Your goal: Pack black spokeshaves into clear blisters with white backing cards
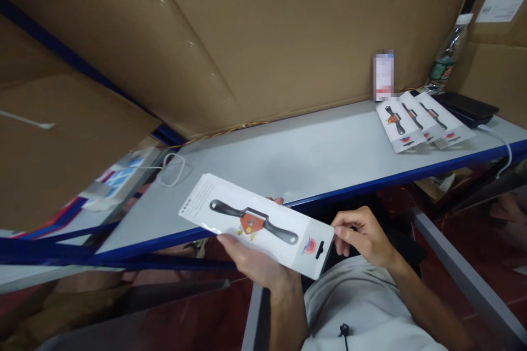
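Note:
A flat white spokeshave package (257,226) is held tilted in front of me, just over the table's front edge. Its face bears a picture of a black-handled spokeshave with an orange middle, and a hang hole shows at the right end. My left hand (263,269) grips it from below, thumb along the near edge and fingertips showing past the far edge. At the package's right corner, my right hand (362,236) is closed in a pinch, thumb and forefinger on the corner. What lies inside the package is hidden.
Three similar spokeshave packages (401,123) lie overlapping on the grey table (284,148) at the right. Behind them are a blurred-out upright panel (383,77), a plastic bottle (444,63) and a black device (467,108) with a white cable. Cardboard walls (288,27) enclose the back.

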A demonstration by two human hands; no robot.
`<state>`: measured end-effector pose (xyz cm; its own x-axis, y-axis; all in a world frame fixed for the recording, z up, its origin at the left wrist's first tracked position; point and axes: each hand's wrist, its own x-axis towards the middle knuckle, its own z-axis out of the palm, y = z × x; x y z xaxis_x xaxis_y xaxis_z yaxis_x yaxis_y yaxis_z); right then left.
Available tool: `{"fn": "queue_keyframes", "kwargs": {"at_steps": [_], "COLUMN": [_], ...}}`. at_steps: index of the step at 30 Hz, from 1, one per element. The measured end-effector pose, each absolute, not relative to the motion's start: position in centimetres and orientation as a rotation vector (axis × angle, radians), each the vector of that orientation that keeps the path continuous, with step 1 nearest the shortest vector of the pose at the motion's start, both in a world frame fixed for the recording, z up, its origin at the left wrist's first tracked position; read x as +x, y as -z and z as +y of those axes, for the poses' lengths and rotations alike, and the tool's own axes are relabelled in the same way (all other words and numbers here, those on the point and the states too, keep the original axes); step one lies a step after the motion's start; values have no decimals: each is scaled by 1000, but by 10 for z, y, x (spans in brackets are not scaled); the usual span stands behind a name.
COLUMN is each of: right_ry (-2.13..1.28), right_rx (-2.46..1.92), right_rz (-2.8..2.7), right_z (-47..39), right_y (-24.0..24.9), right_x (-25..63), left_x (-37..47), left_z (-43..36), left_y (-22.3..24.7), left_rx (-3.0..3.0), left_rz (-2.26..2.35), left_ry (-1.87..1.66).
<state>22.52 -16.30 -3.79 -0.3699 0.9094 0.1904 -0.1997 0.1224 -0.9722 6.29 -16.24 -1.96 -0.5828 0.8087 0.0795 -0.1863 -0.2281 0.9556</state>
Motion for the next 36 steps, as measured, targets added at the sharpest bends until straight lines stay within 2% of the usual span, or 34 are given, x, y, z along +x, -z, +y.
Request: {"fn": "queue_keyframes", "kwargs": {"at_steps": [3, 6, 11, 16, 27, 33, 36], "right_ry": [-1478, -1521, -1752, -1922, -1521, -1399, -1407], "right_rx": [-765, -750, -706, -684, -872, -874, -854], "right_rz": [-1395, -1360, -1379, -1382, -1075, -945, -1067], "right_z": [-163, -162, -154, -150, -148, -136, -134], "right_y": [40, 43, 47, 55, 54, 56, 55], "right_x": [224, 224, 229, 233, 231, 230, 236], "left_x": [67, 70, 71, 73, 76, 78, 77], "left_z": [-158, -155, -152, -149, -143, -139, -136], "left_y": [17, 14, 17, 30, 47, 56, 58], "left_rx": [505, 437, 317, 507, 944, 1169, 1252], "left_rz": [1292, 1230, 1160, 1017, 970, 822, 845], "left_ry": [-2109, -2139, -2001, -1717, -1388, -1274, -1253]}}
